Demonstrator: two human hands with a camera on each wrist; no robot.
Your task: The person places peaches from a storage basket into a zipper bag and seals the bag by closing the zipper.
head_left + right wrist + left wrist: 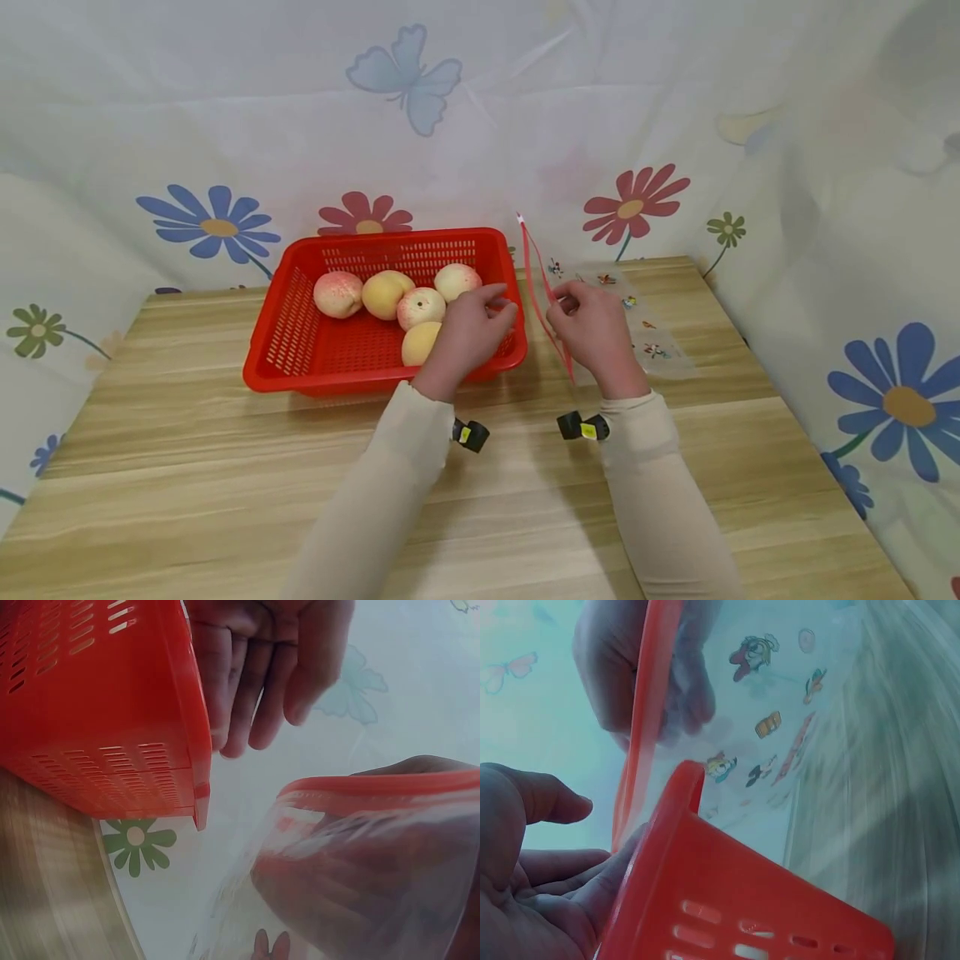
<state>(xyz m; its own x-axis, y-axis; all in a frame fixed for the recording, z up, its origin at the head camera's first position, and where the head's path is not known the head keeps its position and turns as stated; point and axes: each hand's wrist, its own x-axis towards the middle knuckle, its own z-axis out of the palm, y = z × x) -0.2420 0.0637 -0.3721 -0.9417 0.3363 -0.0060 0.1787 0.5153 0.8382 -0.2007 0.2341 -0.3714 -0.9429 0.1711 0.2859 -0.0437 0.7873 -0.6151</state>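
Several peaches point(339, 294), some pink-blushed and some yellow, lie in a red plastic basket point(337, 383). Over the basket's right rim is my left hand point(472, 325), its fingers loosely extended and nothing held between them; the left wrist view shows its thumb apart from the fingers. My right hand point(596, 329) grips a clear zip bag point(780, 682) near its red zip edge point(532, 292). Small cartoon prints cover the bag, which stands partly upright just right of the basket. Through the plastic in the right wrist view, the right hand's fingers point(330, 892) appear blurred.
Both hands work above a light wood-grain table point(187, 467). A white cloth point(487, 125) printed with flowers and a butterfly hangs behind and along the sides. Small black cameras point(471, 435) are strapped at the wrists.
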